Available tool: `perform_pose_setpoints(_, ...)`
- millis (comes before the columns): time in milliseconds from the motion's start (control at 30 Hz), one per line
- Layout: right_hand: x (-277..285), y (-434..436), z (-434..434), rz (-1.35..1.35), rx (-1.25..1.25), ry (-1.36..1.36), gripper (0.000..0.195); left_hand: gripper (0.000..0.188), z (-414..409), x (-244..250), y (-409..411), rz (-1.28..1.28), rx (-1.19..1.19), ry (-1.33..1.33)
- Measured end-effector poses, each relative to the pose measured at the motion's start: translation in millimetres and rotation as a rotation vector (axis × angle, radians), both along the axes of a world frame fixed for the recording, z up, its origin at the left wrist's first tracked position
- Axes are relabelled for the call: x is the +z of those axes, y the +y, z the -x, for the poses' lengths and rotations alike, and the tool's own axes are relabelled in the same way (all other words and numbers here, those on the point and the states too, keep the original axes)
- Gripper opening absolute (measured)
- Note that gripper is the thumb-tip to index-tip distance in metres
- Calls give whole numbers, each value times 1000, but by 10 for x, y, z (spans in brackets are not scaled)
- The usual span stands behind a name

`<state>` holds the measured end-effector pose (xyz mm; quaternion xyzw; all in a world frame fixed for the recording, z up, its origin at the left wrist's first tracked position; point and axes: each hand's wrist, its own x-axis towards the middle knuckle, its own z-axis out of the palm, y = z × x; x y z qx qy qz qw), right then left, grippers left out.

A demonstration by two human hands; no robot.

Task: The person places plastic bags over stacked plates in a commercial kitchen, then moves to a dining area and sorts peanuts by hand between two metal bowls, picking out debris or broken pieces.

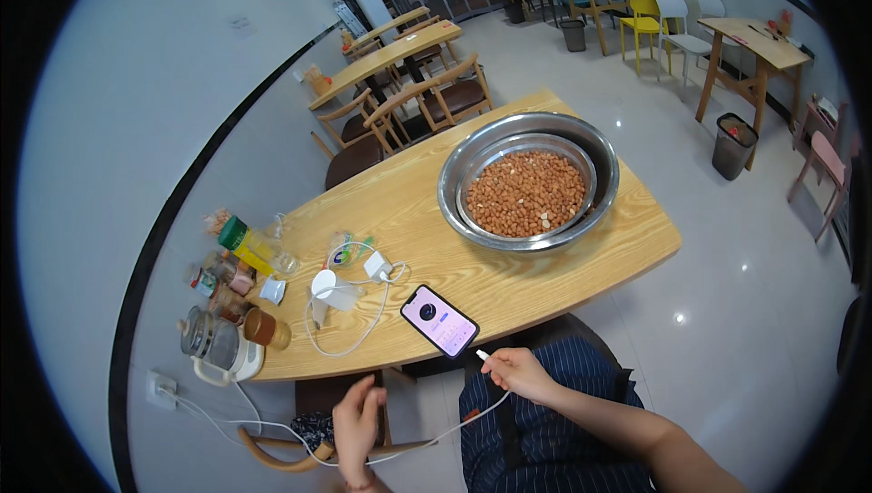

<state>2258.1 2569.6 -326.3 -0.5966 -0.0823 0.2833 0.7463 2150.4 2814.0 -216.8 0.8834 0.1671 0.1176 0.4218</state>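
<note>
My right hand (pixel 516 372) pinches the white plug end of a charging cable (pixel 482 355) just off the table's front edge. Close beside the plug lies a smartphone (pixel 441 321) with its screen lit, near the edge of the wooden table (pixel 545 289). The cable trails from my right hand below the table towards a wall socket (pixel 162 389) on the left. My left hand (pixel 357 418) is in the air over a chair, near the cable, fingers loosely bent and apart, with nothing seen in it. Farther back on the table, a metal bowl of shelled peanuts (pixel 528 193) rests inside a larger steel basin (pixel 453 220).
A white charger (pixel 377 266) with a looped cable and a white cup (pixel 328 289) lie left of the phone. A glass kettle (pixel 211 340), jars (pixel 228 272) and a green-lidded bottle (pixel 242 237) line the wall. A chair (pixel 306 455) stands below the table.
</note>
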Motion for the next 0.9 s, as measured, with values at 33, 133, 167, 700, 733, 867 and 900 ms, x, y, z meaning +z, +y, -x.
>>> perform_pose_setpoints(33,20,40,-34,40,13,-16,25,24,-217,-91,69,40,11,-81)
perform_pose_setpoints(133,31,120,-70,90,35,-3,25,22,-817,-153,4,-106,-30,-228)
perform_pose_setpoints(167,52,136,-75,87,43,20,24,22,-991,-195,6,-176,-75,-255)
perform_pose_setpoints(700,101,258,-141,88,46,129,27,33,-1754,-752,-58,-132,-105,-247)
perform_pose_setpoints(733,120,267,-144,107,58,117,28,34,-1748,-767,-55,-151,-102,-253)
perform_pose_setpoints(867,135,291,-159,132,90,115,29,33,-1731,-795,-59,-111,-95,-300)
perform_pose_setpoints(900,124,294,-158,126,95,125,28,33,-1730,-798,-55,-95,-87,-309)
